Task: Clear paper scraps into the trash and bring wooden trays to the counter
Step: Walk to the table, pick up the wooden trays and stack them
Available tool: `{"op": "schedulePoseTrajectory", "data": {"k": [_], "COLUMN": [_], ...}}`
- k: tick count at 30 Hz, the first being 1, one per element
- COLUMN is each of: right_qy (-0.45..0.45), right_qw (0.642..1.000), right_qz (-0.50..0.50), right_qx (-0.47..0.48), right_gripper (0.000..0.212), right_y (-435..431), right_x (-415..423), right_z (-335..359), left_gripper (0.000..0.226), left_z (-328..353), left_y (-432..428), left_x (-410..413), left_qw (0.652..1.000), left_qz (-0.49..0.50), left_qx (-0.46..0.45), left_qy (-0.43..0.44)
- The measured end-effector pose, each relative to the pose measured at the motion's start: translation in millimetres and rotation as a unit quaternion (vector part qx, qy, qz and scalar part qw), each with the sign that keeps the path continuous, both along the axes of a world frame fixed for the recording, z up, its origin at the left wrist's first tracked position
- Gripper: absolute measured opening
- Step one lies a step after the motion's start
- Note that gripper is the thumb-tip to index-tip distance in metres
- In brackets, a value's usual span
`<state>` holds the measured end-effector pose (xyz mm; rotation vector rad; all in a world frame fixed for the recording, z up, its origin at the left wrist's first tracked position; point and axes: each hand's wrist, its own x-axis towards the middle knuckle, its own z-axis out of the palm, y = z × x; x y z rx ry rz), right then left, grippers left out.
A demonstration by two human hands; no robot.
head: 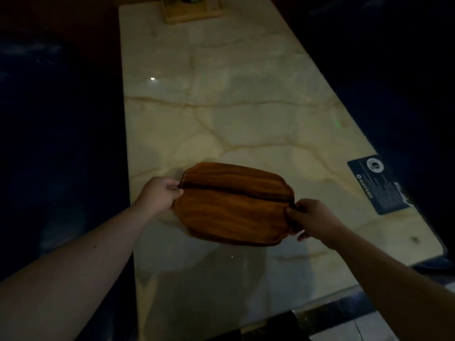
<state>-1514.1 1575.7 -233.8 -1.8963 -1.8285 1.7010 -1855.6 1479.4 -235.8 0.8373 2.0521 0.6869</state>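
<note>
Over marble table (221,107): two stacked wooden trays (234,205).
Gripped at both ends, left hand (160,195) and right hand (312,219) clamped on rims.

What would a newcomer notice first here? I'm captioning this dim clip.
The wooden trays, stacked and gripped at either end by the left hand and right hand, stand out near the middle. Under them stretches a pale veined marble table, with a dark card at its right edge.

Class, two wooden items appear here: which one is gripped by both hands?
The dark brown wooden tray, held at its ends by the left hand and right hand; the pale wooden holder stands untouched at the table's far end.
</note>
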Motion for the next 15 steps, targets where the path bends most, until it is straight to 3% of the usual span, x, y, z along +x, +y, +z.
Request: {"op": "schedulePoseTrajectory", "data": {"k": [6, 15], "right_qy": [-0.060, -0.078], "right_qw": [0.998, 0.994], "right_qz": [0.019, 0.048], "right_qx": [0.031, 0.057], "right_gripper": [0.023, 0.024], "right_y": [-1, 1], "right_x": [-2, 3], "right_z": [-9, -16], "left_gripper": [0.022, 0.024], "left_z": [-23, -35], "left_y": [-1, 1], "left_x": [5, 13], "left_qw": [1.000, 0.995], "left_qz": [-0.004, -0.042], "left_qx": [-0.018, -0.026], "left_qy": [0.005, 0.086]}}
